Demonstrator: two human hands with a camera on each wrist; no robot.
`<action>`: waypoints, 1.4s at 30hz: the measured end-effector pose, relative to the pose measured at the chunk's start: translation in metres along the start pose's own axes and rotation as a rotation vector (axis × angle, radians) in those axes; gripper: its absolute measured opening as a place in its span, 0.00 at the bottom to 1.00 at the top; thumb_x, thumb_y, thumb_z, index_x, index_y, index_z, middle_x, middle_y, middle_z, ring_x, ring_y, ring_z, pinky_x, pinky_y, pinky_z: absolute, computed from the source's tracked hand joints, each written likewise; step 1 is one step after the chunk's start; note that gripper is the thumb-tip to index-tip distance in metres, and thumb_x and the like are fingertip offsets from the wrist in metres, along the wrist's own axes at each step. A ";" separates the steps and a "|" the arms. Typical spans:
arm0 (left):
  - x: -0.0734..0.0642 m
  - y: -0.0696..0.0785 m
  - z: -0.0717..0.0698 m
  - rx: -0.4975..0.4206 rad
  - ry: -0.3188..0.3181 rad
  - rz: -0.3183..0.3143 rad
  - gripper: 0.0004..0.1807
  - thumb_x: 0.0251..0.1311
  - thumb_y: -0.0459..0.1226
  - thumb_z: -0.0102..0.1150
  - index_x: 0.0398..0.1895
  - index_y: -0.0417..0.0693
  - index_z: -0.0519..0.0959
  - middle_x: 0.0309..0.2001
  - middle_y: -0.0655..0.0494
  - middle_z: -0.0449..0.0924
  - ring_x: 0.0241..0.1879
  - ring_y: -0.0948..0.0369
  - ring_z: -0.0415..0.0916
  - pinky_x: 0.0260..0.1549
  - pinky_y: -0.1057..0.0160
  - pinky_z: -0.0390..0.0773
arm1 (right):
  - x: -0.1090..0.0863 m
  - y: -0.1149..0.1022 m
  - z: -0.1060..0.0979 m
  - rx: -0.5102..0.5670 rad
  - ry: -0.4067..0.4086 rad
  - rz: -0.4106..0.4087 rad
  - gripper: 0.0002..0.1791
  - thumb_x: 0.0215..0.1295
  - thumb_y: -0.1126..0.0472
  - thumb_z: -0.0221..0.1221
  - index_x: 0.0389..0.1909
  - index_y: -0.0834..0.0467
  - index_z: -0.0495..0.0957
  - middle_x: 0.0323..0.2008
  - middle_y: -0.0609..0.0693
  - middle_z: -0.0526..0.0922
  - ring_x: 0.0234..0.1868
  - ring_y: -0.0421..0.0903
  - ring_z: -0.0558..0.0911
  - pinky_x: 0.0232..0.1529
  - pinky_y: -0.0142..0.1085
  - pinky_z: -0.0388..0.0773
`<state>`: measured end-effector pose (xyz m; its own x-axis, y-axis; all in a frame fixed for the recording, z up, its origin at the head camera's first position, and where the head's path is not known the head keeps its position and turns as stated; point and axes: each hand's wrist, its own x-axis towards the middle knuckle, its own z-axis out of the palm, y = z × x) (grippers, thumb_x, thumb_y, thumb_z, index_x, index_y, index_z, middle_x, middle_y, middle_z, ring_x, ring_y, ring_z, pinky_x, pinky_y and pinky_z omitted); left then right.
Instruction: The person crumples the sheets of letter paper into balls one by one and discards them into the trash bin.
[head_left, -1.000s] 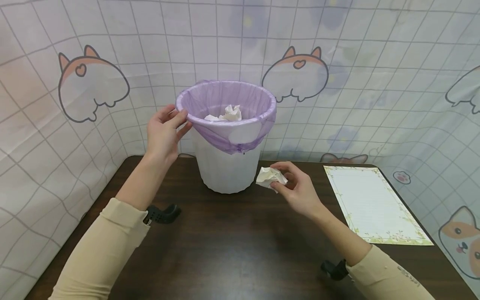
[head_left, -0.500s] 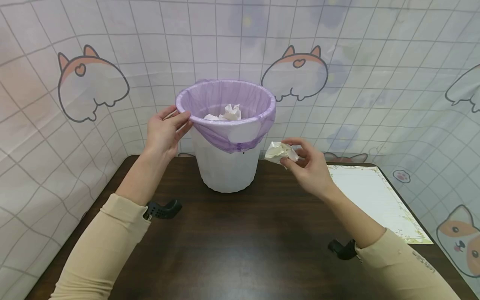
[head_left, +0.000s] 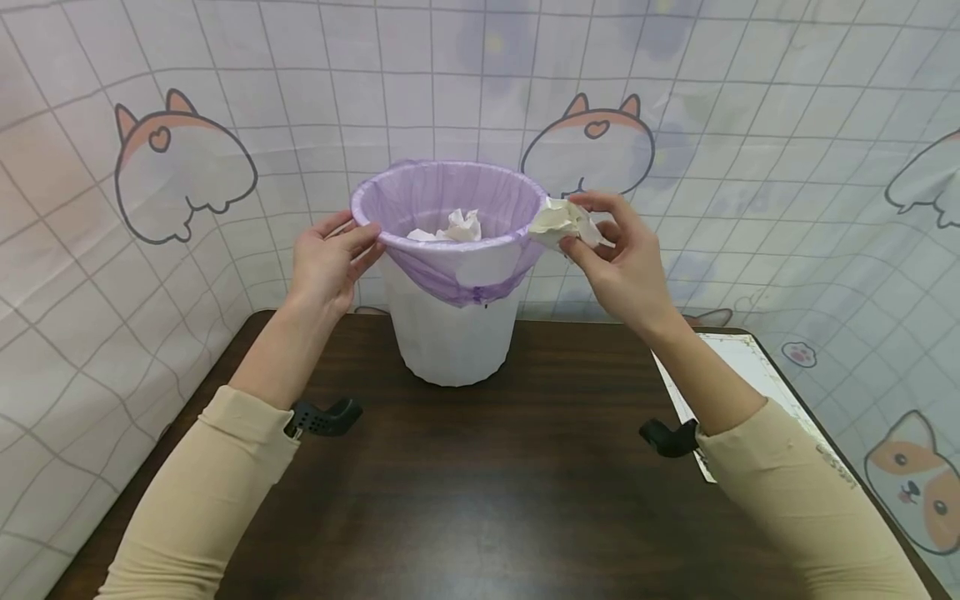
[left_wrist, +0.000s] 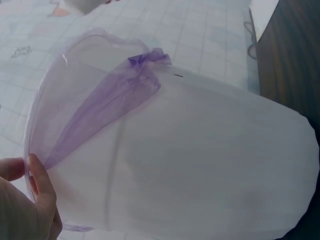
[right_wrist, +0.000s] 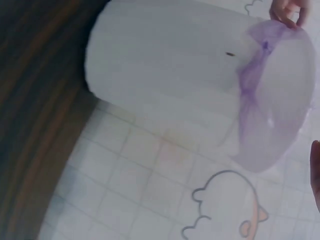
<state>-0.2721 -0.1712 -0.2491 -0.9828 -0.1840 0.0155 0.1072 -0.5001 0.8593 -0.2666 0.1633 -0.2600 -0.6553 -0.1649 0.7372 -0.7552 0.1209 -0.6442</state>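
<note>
A white trash bin [head_left: 453, 342] stands upright on the table, lined with a purple trash bag [head_left: 480, 293] folded over its rim. My left hand [head_left: 324, 258] pinches the bin's rim on the left, thumb on one side and fingers on the other, as the left wrist view of that hand [left_wrist: 37, 200] also shows. Pinched between thumb and fingers of my right hand [head_left: 630, 262] is a crumpled paper [head_left: 557, 220], level with the bin's right rim and overlapping it in the head view. More crumpled paper [head_left: 462, 227] shows inside the bin.
Right of the bin a bordered sheet of paper [head_left: 742, 354] lies on the dark wooden table [head_left: 465, 475], partly hidden by my right forearm. A patterned cloth [head_left: 450, 75] hangs close behind and at both sides.
My right hand has risen from near the bin's base to rim height, carrying the crumpled paper up. The left hand stays on the rim.
</note>
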 end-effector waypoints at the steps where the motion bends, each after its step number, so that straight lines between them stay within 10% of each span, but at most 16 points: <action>1: 0.000 0.000 0.000 0.000 0.001 0.001 0.39 0.63 0.21 0.63 0.76 0.35 0.59 0.61 0.43 0.67 0.40 0.59 0.84 0.45 0.67 0.82 | 0.005 -0.001 0.002 0.002 0.000 -0.016 0.24 0.65 0.77 0.64 0.61 0.62 0.77 0.53 0.50 0.78 0.38 0.51 0.81 0.39 0.32 0.84; 7: 0.000 0.001 0.001 -0.004 0.004 0.004 0.40 0.63 0.21 0.64 0.77 0.35 0.59 0.62 0.42 0.68 0.40 0.59 0.84 0.45 0.67 0.82 | 0.033 -0.004 0.018 -0.056 0.017 -0.097 0.24 0.63 0.75 0.66 0.59 0.59 0.79 0.51 0.50 0.80 0.32 0.49 0.79 0.32 0.30 0.81; 21: 0.000 -0.002 0.001 0.011 0.016 0.012 0.39 0.63 0.21 0.64 0.76 0.36 0.59 0.61 0.44 0.66 0.43 0.58 0.84 0.47 0.66 0.82 | 0.068 0.008 0.047 -0.205 -0.071 0.078 0.27 0.61 0.62 0.74 0.58 0.64 0.76 0.55 0.53 0.81 0.44 0.48 0.85 0.42 0.33 0.83; 30: 0.000 -0.001 0.001 0.016 0.020 0.012 0.39 0.64 0.21 0.63 0.76 0.36 0.59 0.60 0.45 0.66 0.44 0.58 0.83 0.48 0.66 0.81 | 0.069 0.006 0.054 -0.064 -0.156 0.156 0.35 0.62 0.64 0.73 0.69 0.62 0.71 0.70 0.52 0.68 0.64 0.50 0.78 0.53 0.38 0.81; 42: 0.000 -0.002 0.000 0.008 0.021 0.017 0.38 0.63 0.22 0.65 0.75 0.35 0.60 0.61 0.43 0.67 0.44 0.58 0.83 0.48 0.66 0.81 | 0.045 0.016 0.022 -0.222 -0.008 0.036 0.18 0.73 0.61 0.62 0.59 0.65 0.76 0.60 0.54 0.77 0.59 0.49 0.76 0.53 0.43 0.79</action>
<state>-0.2722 -0.1701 -0.2506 -0.9775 -0.2102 0.0191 0.1223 -0.4902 0.8630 -0.3080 0.1362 -0.2414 -0.6824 -0.1642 0.7123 -0.7171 0.3395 -0.6087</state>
